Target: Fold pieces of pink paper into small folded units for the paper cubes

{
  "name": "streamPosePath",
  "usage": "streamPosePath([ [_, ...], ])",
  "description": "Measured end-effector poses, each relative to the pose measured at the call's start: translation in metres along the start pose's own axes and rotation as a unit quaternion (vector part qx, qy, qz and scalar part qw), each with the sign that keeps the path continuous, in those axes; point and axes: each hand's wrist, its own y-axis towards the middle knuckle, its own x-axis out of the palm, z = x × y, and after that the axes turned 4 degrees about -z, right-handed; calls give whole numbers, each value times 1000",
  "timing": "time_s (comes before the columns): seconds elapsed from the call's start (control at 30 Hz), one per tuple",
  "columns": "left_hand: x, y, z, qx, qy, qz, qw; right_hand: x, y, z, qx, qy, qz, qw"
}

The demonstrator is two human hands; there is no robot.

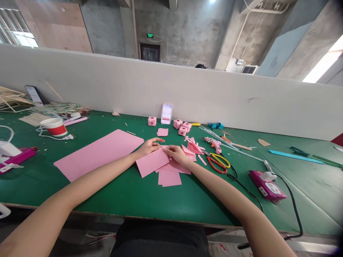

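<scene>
A pink paper rectangle [152,162] is held at a tilt over other pink paper pieces [171,178] on the green table. At its upper left edge is my left hand [149,147], fingers bent and closed on the paper; something red shows at one fingertip. My right hand [175,154] pinches the upper right corner between thumb and fingers. A large pink sheet [100,155] lies to the left of the hands. Beyond them sits a small stack of pink squares [162,132]. Folded pink pieces and strips [194,147] are beside my right hand.
Scissors [218,163] and a pink glue gun [215,144] lie to the right. Pink paper cubes [152,121] and a phone [166,114] stand by the partition [120,85]. A paper cup [54,127] is at left, a purple power strip [268,186] with cables at right.
</scene>
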Motion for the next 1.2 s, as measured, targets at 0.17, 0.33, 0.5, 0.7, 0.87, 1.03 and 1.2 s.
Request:
streamPosePath([
  [0.17,-6,5,-6,-15,-13,-31,999,2,-1,0,-3,22,17,1000],
  [0.33,-15,10,-10,-36,-15,-87,995,4,-2,0,8,48,52,997],
  [0.5,-19,2,3,-65,-23,-133,989,3,0,3,20,60,99,993],
  [0.7,-21,-3,9,-85,-39,-129,987,-1,4,10,39,85,137,986],
  [0.87,-21,1,3,-85,-42,-114,989,-2,3,8,45,104,128,985],
  [1.03,-23,2,3,-95,-31,-107,989,-1,2,5,49,119,104,986],
  [1.2,-26,1,5,-110,-7,-109,988,-1,0,1,52,110,67,990],
])
